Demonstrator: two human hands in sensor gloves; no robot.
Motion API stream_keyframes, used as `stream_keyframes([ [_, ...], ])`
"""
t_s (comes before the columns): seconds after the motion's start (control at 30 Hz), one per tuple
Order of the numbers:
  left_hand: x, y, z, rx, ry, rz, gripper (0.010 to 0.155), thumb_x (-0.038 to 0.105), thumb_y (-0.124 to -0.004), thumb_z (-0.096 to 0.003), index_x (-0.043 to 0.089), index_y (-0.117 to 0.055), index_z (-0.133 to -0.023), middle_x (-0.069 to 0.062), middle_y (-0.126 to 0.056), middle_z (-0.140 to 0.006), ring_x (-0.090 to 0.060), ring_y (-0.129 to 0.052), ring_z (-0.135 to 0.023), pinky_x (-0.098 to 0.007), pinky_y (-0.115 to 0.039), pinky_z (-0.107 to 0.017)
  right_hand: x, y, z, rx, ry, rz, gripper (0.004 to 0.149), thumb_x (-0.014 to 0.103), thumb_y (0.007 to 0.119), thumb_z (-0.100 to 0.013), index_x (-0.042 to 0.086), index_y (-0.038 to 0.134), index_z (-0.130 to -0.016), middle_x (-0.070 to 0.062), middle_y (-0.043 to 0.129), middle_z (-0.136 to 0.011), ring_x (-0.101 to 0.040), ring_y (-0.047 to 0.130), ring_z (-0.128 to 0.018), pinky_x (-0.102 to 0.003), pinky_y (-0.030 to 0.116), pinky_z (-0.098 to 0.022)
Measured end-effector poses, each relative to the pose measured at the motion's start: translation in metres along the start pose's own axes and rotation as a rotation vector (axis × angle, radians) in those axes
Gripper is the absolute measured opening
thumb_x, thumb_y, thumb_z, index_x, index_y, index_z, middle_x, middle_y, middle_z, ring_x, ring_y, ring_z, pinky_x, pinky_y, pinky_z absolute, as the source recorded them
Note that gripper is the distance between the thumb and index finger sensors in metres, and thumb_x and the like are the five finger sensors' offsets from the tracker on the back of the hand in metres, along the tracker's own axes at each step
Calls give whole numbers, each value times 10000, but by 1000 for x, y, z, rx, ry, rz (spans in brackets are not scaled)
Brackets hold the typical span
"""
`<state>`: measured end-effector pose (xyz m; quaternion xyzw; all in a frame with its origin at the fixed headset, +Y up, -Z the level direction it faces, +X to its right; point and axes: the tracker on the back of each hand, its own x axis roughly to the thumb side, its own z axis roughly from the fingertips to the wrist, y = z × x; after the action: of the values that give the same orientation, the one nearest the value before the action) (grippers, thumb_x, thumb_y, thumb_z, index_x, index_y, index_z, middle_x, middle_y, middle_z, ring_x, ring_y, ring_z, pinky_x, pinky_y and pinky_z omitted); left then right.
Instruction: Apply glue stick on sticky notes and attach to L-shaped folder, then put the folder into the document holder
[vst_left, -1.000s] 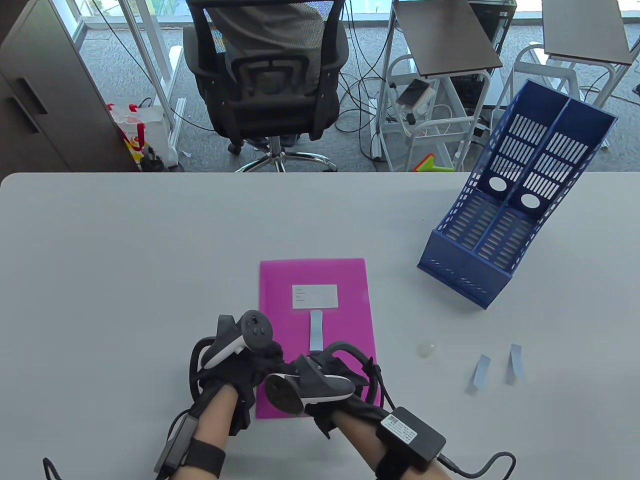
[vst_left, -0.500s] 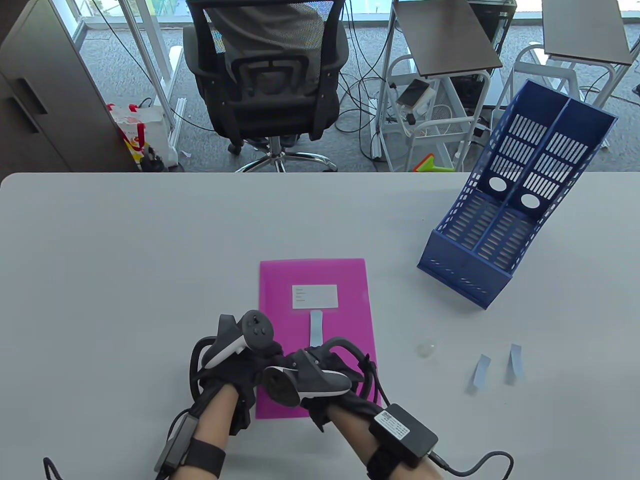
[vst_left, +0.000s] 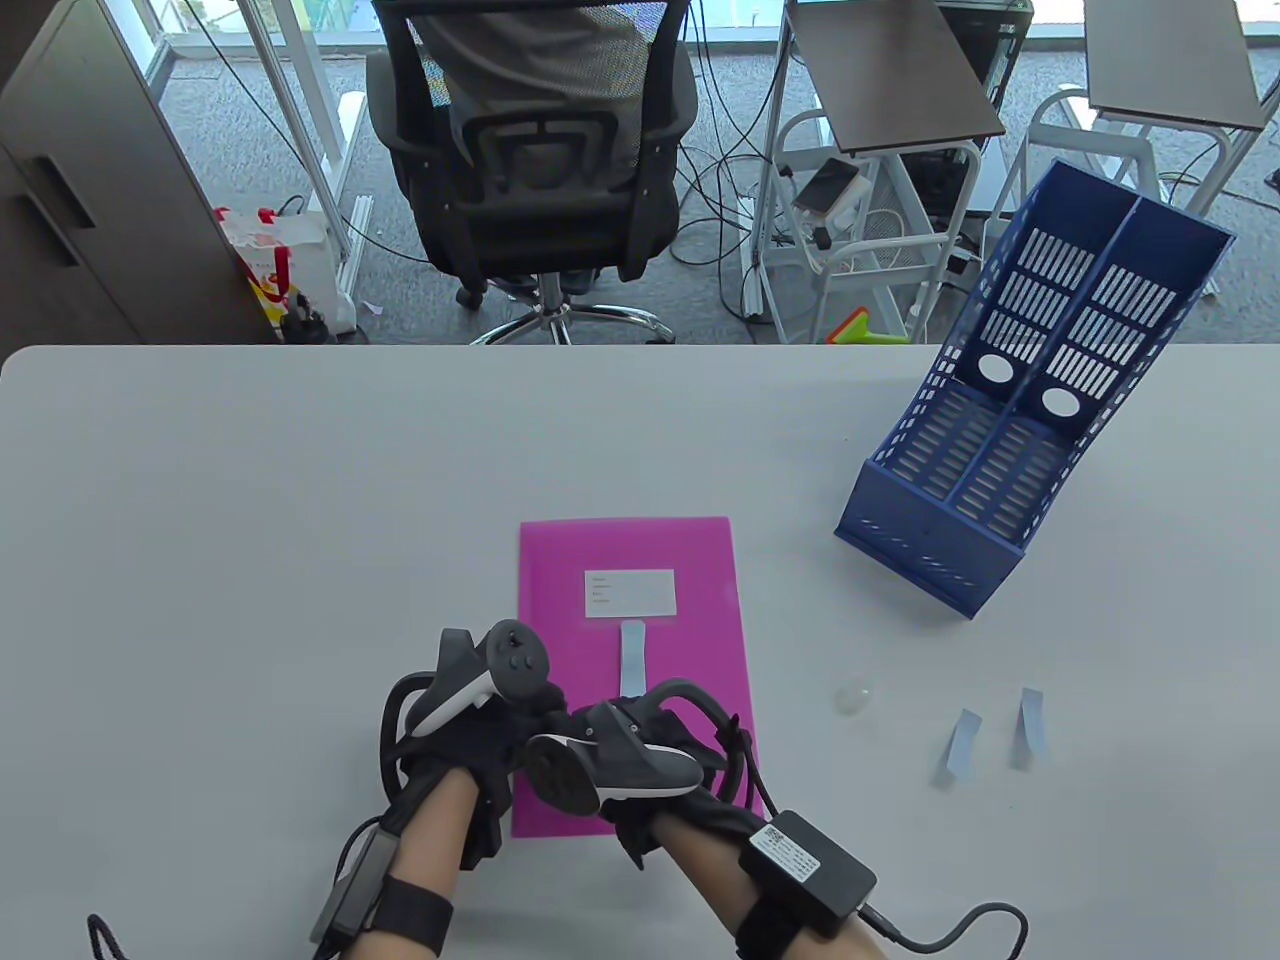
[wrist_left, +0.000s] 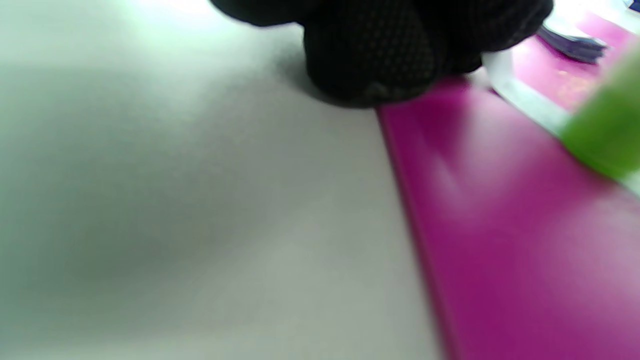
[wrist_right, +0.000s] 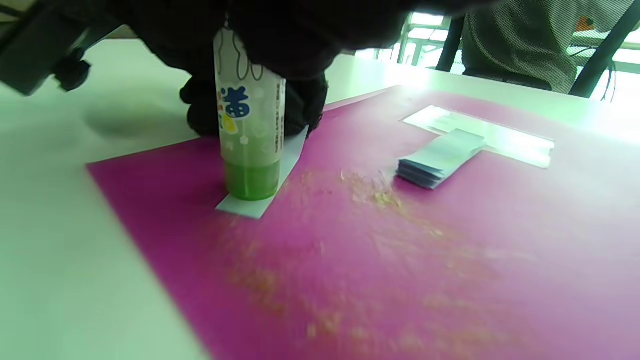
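A magenta L-shaped folder (vst_left: 690, 580) lies flat at the table's near centre, with a white label (vst_left: 630, 592) and a small pad of pale blue sticky notes (vst_left: 632, 655) on it. My right hand (vst_left: 610, 745) grips an upright glue stick (wrist_right: 250, 125). Its green tip presses on a single sticky note (wrist_right: 250, 205) near the folder's left edge (wrist_left: 525, 225). My left hand (vst_left: 520, 715) rests its fingertips (wrist_left: 390, 65) on that note's far end. The blue document holder (vst_left: 1010, 420) stands at the far right.
Two loose curled sticky notes (vst_left: 962, 745) (vst_left: 1032, 725) and the clear glue cap (vst_left: 853, 697) lie right of the folder. Smears of glue (wrist_right: 380, 200) mark the folder's surface. An office chair (vst_left: 530, 150) stands beyond the table's far edge.
My right hand has slid slightly left with the glue stick on the note. The left hand, folder and loose notes have stayed put.
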<state>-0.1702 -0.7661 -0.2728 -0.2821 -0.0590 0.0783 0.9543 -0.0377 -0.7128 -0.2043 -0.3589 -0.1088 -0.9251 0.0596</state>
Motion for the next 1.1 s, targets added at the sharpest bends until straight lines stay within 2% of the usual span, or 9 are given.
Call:
stream_keyframes([
  [0.1, 0, 0, 0, -7, -2, 9, 318, 466, -726, -492, 382, -784, -793, 71, -859, -634, -36, -950, -413, -238, -827, -345, 0, 1, 4, 18, -4, 2, 501, 431, 667, -550, 166, 704, -974, -54, 901, -516, -106, 844, -283, -276, 801, -236],
  [0.23, 0, 0, 0, 2, 0, 3, 320, 466, -724, -491, 383, -785, -793, 72, -861, -632, -36, -951, -412, -236, -828, -344, -7, 0, -18, -80, 56, -14, 497, 428, 666, -549, 173, 702, -974, -59, 897, -521, -109, 842, -289, -278, 799, -241],
  [0.33, -1, 0, 0, 0, 1, 10, 311, 462, -715, -500, 385, -782, -794, 74, -858, -634, -34, -949, -412, -234, -829, -344, -8, -2, -27, -70, 75, -36, 489, 428, 667, -548, 177, 703, -966, -61, 897, -518, -112, 842, -287, -280, 799, -240],
  [0.5, -4, -1, -2, -20, -13, 48, 316, 461, -717, -500, 380, -774, -799, 69, -845, -635, -36, -942, -412, -232, -824, -344, -8, -2, -24, -50, 56, -43, 496, 425, 666, -551, 172, 694, -977, -62, 898, -523, -111, 843, -287, -279, 800, -238],
  [0.7, -3, -1, -2, -23, -11, 43, 314, 460, -721, -499, 378, -776, -797, 68, -847, -635, -35, -944, -412, -234, -824, -344, -8, 0, 5, 45, 7, 5, 497, 429, 665, -552, 173, 700, -977, -55, 902, -523, -108, 846, -287, -277, 802, -240],
  [0.93, -2, -1, -1, -7, -6, 26, 315, 457, -712, -502, 379, -774, -800, 71, -849, -635, -34, -945, -411, -232, -826, -343, -12, -1, -24, -94, 70, -15, 497, 428, 667, -545, 182, 699, -977, -58, 899, -523, -110, 846, -290, -279, 801, -243],
  [1.1, -2, -1, -1, -14, -9, 36, 315, 460, -719, -499, 376, -777, -797, 68, -850, -631, -37, -946, -408, -235, -826, -341, -14, 0, -16, -52, 57, -41, 499, 429, 664, -551, 182, 687, -984, -55, 900, -530, -107, 847, -291, -275, 803, -242],
])
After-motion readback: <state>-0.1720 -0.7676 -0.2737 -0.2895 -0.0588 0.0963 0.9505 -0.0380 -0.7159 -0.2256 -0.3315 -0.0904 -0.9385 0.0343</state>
